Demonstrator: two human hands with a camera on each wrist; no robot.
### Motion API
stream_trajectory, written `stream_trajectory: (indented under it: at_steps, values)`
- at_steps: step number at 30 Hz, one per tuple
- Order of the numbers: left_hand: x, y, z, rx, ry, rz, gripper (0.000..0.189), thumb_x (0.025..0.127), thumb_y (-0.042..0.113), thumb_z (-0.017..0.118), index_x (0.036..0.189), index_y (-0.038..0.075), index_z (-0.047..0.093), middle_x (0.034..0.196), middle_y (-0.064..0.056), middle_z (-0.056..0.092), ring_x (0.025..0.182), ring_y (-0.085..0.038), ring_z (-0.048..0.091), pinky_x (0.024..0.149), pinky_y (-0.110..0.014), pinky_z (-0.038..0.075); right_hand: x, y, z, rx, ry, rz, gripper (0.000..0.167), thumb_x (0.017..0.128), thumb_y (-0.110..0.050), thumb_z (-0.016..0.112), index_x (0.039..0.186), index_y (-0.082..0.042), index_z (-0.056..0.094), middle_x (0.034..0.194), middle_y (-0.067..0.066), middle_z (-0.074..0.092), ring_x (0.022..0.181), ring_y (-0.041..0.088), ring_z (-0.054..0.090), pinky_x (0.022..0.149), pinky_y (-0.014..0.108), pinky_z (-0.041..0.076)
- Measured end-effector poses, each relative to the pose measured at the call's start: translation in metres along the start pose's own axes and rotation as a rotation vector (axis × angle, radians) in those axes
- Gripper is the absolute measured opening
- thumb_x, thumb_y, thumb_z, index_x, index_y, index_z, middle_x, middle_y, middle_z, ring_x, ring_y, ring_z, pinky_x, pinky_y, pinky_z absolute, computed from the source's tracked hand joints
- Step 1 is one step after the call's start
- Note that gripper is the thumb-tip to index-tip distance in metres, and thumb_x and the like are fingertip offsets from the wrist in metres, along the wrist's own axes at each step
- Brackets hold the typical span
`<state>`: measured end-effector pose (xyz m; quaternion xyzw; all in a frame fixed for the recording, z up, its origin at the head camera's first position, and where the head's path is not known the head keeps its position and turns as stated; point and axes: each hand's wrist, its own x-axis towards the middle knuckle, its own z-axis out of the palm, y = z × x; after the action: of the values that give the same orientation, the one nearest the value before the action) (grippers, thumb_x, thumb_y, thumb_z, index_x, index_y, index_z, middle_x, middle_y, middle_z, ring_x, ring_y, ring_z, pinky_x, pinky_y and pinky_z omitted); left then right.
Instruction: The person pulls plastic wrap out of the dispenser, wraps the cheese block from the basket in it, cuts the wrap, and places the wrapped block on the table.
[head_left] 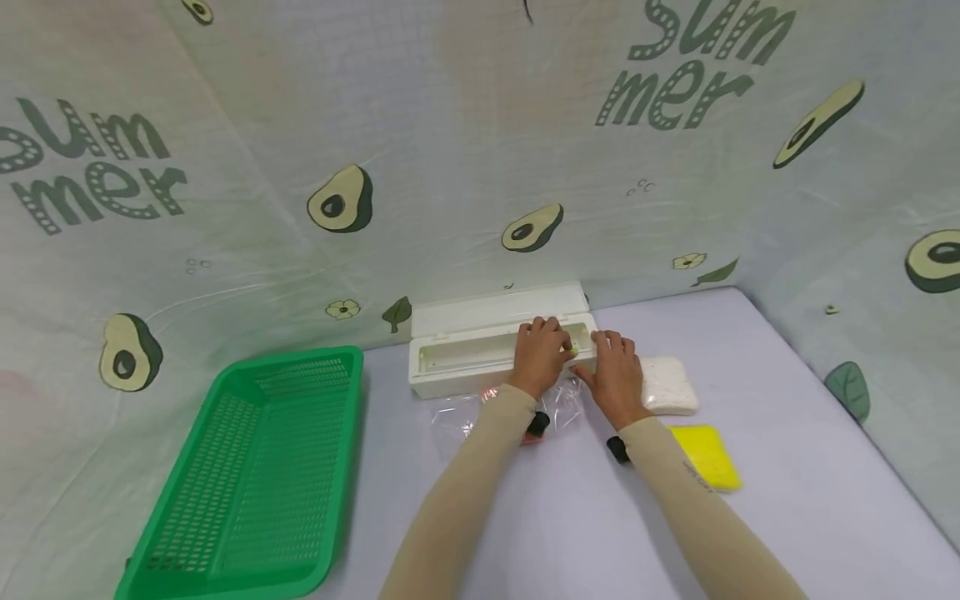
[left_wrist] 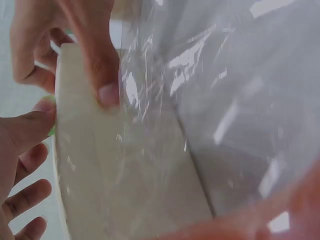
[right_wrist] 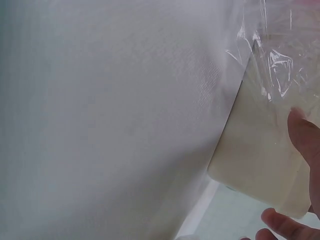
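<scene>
A long white box (head_left: 465,379) stands near the back wall, its hinged lid (head_left: 498,308) raised behind it. My left hand (head_left: 538,358) reaches over the right part of the box and pinches a small yellow-green piece (head_left: 573,352) at its front edge. In the left wrist view the green bit (left_wrist: 52,131) peeks out by the thumb. My right hand (head_left: 617,383) grips the box's right end, thumb (right_wrist: 302,130) against the front wall and fingers around the end. A clear plastic bag (head_left: 453,421) with something red lies before the box, partly hidden by the left forearm.
To the left lies a green perforated basket (head_left: 341,467). A white, rounded block (head_left: 671,387) sits right of my right hand, with a yellow block (head_left: 708,457) nearer, partly behind the right sleeve. Avocado-printed cloth (head_left: 450,167) hangs behind the table.
</scene>
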<state>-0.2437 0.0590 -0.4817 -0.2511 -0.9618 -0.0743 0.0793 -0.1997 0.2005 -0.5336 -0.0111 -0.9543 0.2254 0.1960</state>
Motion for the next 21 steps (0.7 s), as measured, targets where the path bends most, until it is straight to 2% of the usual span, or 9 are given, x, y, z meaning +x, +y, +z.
stream_trajectory:
  at_steps: [3,6,13,17,21]
  values:
    - [0.003,0.008,0.002,-0.040,0.006,0.001,0.018,0.098,0.042,0.073,0.104,0.027,0.081,0.114,0.008,0.067,0.116,-0.015,0.057,0.108,-0.036,0.041,0.000,0.001,0.001,0.009,0.009,0.001,0.069,0.082,-0.021,0.092,0.135,0.005,0.056,0.136,0.030,0.057,0.123,0.053,0.051,0.094,0.064,0.049]
    - [0.005,0.011,0.004,-0.042,0.010,0.005,0.018,0.098,0.042,0.073,0.105,0.027,0.081,0.114,0.008,0.067,0.116,-0.015,0.057,0.107,-0.035,0.041,-0.001,0.001,0.000,0.015,-0.001,0.006,0.067,0.084,-0.020,0.091,0.135,0.005,0.056,0.137,0.030,0.057,0.123,0.053,0.051,0.093,0.065,0.049]
    - [-0.003,-0.006,0.001,0.040,0.006,0.009,0.020,0.096,0.045,0.073,0.104,0.028,0.081,0.111,0.009,0.066,0.115,-0.014,0.056,0.108,-0.037,0.040,0.000,-0.001,0.000,-0.019,-0.006,0.015,0.070,0.083,-0.024,0.092,0.137,0.004,0.057,0.136,0.030,0.058,0.125,0.052,0.051,0.096,0.063,0.049]
    - [-0.004,-0.009,-0.003,0.065,0.001,0.045,0.020,0.097,0.045,0.073,0.104,0.028,0.080,0.110,0.009,0.065,0.115,-0.015,0.056,0.109,-0.039,0.041,0.002,0.000,-0.005,-0.030,-0.028,0.033,0.070,0.085,-0.025,0.091,0.139,0.003,0.057,0.139,0.029,0.057,0.127,0.051,0.050,0.096,0.064,0.048]
    - [-0.004,-0.011,-0.006,0.075,-0.029,0.048,0.021,0.097,0.045,0.072,0.104,0.027,0.080,0.112,0.009,0.065,0.118,-0.015,0.056,0.112,-0.040,0.040,0.002,-0.001,-0.007,-0.047,-0.052,0.037,0.070,0.086,-0.028,0.090,0.139,0.002,0.056,0.140,0.029,0.055,0.129,0.051,0.049,0.096,0.064,0.049]
